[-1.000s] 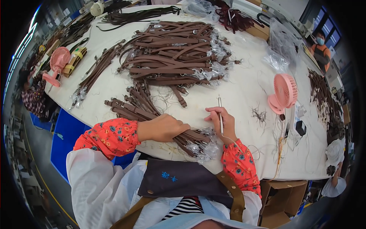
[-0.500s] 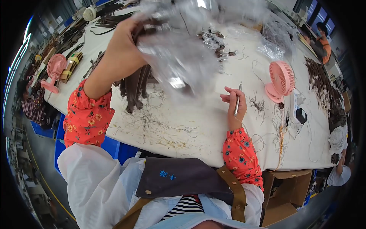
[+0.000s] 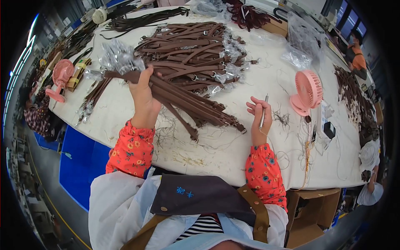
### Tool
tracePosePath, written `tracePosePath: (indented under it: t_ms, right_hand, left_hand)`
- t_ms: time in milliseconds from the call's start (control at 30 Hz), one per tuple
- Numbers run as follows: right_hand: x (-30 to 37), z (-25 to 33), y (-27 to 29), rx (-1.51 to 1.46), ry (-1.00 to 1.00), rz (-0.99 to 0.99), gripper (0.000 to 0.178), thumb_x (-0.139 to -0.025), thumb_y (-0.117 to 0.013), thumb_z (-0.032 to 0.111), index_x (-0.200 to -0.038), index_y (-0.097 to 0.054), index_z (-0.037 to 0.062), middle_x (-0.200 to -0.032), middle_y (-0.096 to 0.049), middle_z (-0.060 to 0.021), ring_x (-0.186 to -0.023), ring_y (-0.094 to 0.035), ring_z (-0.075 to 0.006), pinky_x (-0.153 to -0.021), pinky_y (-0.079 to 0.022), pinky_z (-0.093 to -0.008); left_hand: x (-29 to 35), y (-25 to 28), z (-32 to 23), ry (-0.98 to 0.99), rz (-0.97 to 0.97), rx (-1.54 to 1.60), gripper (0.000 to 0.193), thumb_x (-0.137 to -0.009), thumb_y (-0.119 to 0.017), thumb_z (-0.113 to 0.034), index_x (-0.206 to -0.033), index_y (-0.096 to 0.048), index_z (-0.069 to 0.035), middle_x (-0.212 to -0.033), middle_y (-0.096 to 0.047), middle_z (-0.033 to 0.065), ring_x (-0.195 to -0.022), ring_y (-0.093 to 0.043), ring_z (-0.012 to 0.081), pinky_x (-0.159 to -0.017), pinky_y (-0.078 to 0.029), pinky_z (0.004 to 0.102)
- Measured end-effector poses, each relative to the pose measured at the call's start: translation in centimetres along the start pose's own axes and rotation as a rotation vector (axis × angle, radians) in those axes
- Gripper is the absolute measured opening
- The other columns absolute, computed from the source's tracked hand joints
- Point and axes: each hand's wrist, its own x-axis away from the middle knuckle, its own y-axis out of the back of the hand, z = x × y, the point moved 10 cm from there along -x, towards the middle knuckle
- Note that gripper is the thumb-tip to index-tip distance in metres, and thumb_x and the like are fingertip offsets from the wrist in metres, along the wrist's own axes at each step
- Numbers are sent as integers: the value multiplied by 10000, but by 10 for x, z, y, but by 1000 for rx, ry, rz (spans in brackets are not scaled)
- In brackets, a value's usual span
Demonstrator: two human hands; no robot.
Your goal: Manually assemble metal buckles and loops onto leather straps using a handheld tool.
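Observation:
My left hand is closed around a bundle of brown leather straps, held slantwise above the table. Clear plastic wrap covers the bundle's upper left end, while the small buckles at its other end point toward my right hand. That hand grips a slim metal pen-like tool, tip up, with a thin cord trailing from it. Behind the bundle lies a large pile of similar brown straps, with plastic-wrapped ends on its right side. A few more straps rest to the left.
Thread scraps litter the cream tabletop. On the right stand a pink fan and a white power strip; another pink fan is at left. A blue bin and a cardboard box sit below the table edge.
The blurred plastic mass in front of me has cleared, showing the strap pile. My left hand has come down and nearer with the straps, their wrapped ends now at left. My right hand has barely moved.

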Motion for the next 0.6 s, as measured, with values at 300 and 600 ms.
tracePosePath:
  t_ms: [300, 600]
  right_hand:
    - [21, 0, -53, 319, 100, 334, 169, -998, -514, 154, -1109, -562, 35, -1152, -675, -148, -989, -675, -239, -837, -509, -309]
    - [28, -15, -60, 218, -111, 413, 178, -1013, -491, 127, -1136, -544, 10, -1175, -655, -132, -1113, -613, -177, -951, -449, -282]
  left_hand:
    - [13, 162, 62, 239, -403, 10, 104, -824, -666, -80, -884, -610, -16, -829, -645, 95, -728, -610, 197, -697, -523, 332]
    - [42, 170, 34, 98, -223, -229, 408, -935, -659, -172, -1245, -487, 29, -1192, -581, 90, -1046, -580, 164, -932, -470, 340]
